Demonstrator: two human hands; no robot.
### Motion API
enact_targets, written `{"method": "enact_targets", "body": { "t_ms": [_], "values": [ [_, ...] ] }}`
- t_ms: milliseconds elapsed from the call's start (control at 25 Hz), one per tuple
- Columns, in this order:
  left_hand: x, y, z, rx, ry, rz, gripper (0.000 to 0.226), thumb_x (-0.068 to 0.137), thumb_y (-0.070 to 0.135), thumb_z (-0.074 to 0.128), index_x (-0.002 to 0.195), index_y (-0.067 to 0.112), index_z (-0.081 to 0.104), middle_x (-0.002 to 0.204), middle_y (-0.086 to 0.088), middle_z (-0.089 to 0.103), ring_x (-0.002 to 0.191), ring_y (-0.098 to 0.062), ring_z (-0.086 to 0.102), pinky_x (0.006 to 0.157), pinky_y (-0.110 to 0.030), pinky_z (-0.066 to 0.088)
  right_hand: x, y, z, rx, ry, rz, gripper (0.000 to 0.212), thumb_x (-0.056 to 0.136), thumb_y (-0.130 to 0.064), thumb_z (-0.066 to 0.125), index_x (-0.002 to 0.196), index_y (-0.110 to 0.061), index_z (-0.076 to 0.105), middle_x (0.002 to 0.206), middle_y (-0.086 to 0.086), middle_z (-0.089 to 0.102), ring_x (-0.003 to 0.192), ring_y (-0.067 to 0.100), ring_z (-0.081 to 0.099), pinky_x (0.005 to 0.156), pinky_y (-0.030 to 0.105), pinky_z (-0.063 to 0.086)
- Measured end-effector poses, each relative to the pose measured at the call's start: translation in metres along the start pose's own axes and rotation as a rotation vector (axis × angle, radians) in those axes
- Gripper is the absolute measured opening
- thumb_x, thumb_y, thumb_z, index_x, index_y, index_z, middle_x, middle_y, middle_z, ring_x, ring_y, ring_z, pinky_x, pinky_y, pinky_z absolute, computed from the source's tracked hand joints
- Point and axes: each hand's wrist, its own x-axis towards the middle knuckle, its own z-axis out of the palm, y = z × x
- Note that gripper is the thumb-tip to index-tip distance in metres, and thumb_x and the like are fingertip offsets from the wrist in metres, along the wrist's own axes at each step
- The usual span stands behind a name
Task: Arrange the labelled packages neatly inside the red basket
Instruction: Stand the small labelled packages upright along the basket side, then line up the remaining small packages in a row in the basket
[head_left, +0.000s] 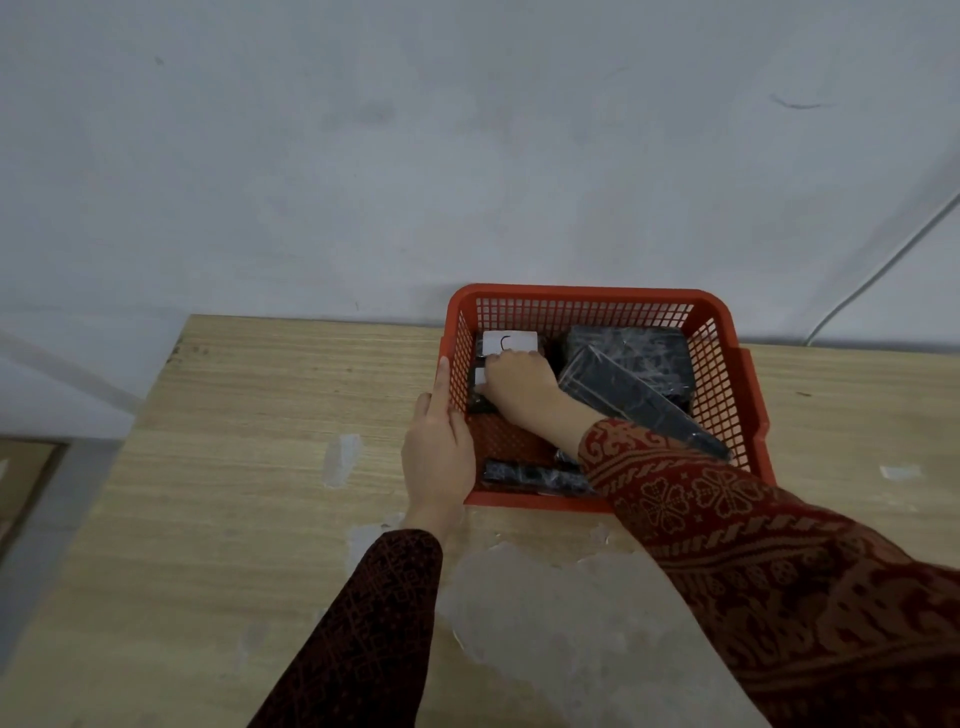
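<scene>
- A pale wood-grain table fills the lower half of the view, with a scuffed grey-white wall behind it at 12 o'clock.
- A white, worn patch of peeled veneer marks the table surface at 9 o'clock from the basket.
- The left hand, in a dark patterned sleeve, lies flat and open against the outside of the basket's left wall, fingers straight and pointing to 12 o'clock; it grasps nothing, only touches the rim.
- A red plastic lattice basket sits on the table against the wall, to the right of centre.
- Inside, at the basket's 10 o'clock corner, a black wrapped package with a white label marked "C" lies against the left wall.
- The right hand, in a red and gold patterned sleeve, reaches into the basket, fingers curled down onto that labelled package; how firmly it grips cannot be told.
- A narrow black wrapped package lies along the basket's near wall at 6 o'clock.
- A long black wrapped package leans tilted across the middle, running from 11 o'clock to 5 o'clock.
- A broad black wrapped package lies flat at the basket's 1 o'clock corner, partly under the tilted one.
- A thin white cable runs down the wall at 2 o'clock.
</scene>
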Motion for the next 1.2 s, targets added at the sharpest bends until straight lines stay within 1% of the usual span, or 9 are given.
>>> {"method": "enact_targets", "body": {
  "t_ms": [80,160,280,360,480,640,880,1040,1200],
  "values": [
    [0.000,0.000,-0.001,0.003,-0.002,0.002,0.057,0.097,0.010,0.038,0.151,0.025,0.025,0.095,-0.006,0.055,0.067,-0.010,0.044,0.053,-0.014,0.032,-0.011,-0.006,-0.004,-0.090,0.035,-0.012,0.034,0.097,-0.034,0.045,0.108,-0.008,0.064,0.112,0.010,0.068,0.107,0.028,0.061,0.107,0.046,0.031],
    [0.000,0.000,-0.002,-0.003,-0.001,0.000,0.056,0.097,0.009,0.038,0.150,0.024,0.027,0.099,-0.008,0.058,0.071,-0.011,0.047,0.057,-0.015,0.033,-0.033,-0.007,-0.008,-0.025,0.162,-0.050,0.031,0.095,-0.028,0.046,0.112,-0.008,0.063,0.118,0.011,0.065,0.116,0.030,0.056,0.114,0.051,0.020],
    [-0.001,0.002,-0.003,-0.005,0.018,0.012,0.054,0.097,0.009,0.039,0.149,0.022,0.031,0.108,-0.010,0.058,0.076,-0.014,0.050,0.063,-0.024,0.039,-0.089,0.005,-0.003,0.212,0.408,-0.065,0.029,0.088,-0.025,0.056,0.114,-0.012,0.062,0.124,0.010,0.061,0.122,0.028,0.053,0.114,0.051,0.023],
    [-0.002,0.004,-0.003,-0.004,0.026,0.021,0.053,0.096,0.009,0.039,0.148,0.020,0.034,0.109,-0.011,0.057,0.076,-0.014,0.050,0.064,-0.025,0.039,-0.129,0.028,0.012,0.316,0.462,0.033,0.035,0.086,-0.026,0.060,0.119,-0.015,0.059,0.130,0.009,0.058,0.126,0.029,0.050,0.113,0.050,0.026],
    [-0.004,0.004,-0.004,-0.031,0.012,0.027,0.052,0.097,0.009,0.037,0.147,0.019,0.034,0.112,-0.013,0.058,0.082,-0.016,0.052,0.068,-0.027,0.041,-0.162,0.062,0.030,0.398,0.337,0.248,0.061,0.085,-0.042,0.061,0.138,-0.016,0.044,0.147,0.012,0.040,0.138,0.033,0.034,0.114,0.049,0.024],
    [-0.005,0.007,-0.006,-0.044,0.025,0.037,0.050,0.097,0.008,0.036,0.147,0.016,0.036,0.126,-0.015,0.058,0.105,-0.025,0.056,0.082,-0.025,0.040,-0.148,0.079,0.026,0.265,0.230,0.294,0.086,0.077,-0.047,0.070,0.147,-0.021,0.025,0.154,0.015,0.022,0.142,0.035,0.019,0.115,0.052,0.019],
    [-0.005,0.008,-0.005,-0.058,0.027,0.023,0.049,0.097,0.010,0.034,0.146,0.017,0.037,0.129,-0.013,0.058,0.111,-0.025,0.056,0.085,-0.024,0.039,-0.135,0.091,0.026,0.174,0.196,0.279,0.097,0.077,-0.037,0.071,0.151,-0.029,0.008,0.148,0.018,0.029,0.132,0.038,0.034,0.107,0.051,0.031],
    [-0.005,0.005,-0.005,-0.081,0.031,0.020,0.049,0.097,0.010,0.034,0.145,0.018,0.038,0.126,-0.013,0.059,0.109,-0.025,0.057,0.085,-0.026,0.041,-0.157,0.097,0.002,0.446,0.472,0.262,0.093,0.074,-0.036,0.073,0.150,-0.027,0.020,0.144,0.015,0.036,0.129,0.033,0.037,0.106,0.049,0.034],
    [-0.004,0.005,-0.003,-0.067,0.027,0.041,0.048,0.097,0.011,0.037,0.144,0.015,0.039,0.129,-0.014,0.056,0.111,-0.024,0.055,0.087,-0.025,0.038,-0.188,0.123,-0.019,0.620,0.786,0.403,0.093,0.072,-0.036,0.074,0.149,-0.023,0.024,0.137,0.016,0.042,0.124,0.032,0.043,0.101,0.046,0.038]
  ]
}}
